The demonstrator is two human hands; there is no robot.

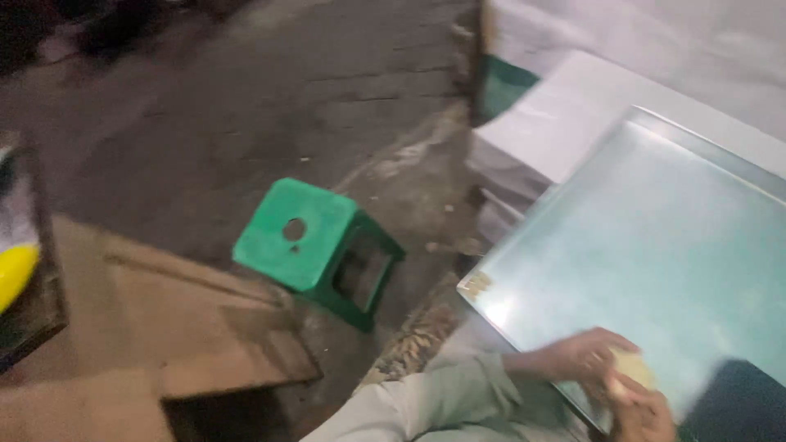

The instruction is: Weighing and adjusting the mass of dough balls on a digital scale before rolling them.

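Observation:
Both hands meet at the near edge of a large shiny metal tray (655,237) at the bottom right. My left hand (573,356), in a pale sleeve, reaches in from the left and cups a small pale yellowish lump (632,368) that looks like dough. From below, my right hand (643,413) presses against the same lump. The picture is blurred, so the fingers are not sharp.
A green plastic stool (315,245) stands on the dark ground left of the tray. Flattened brown cardboard (164,327) lies at the lower left. A white covered surface (565,115) carries the tray. Something dark blue (741,401) fills the bottom right corner.

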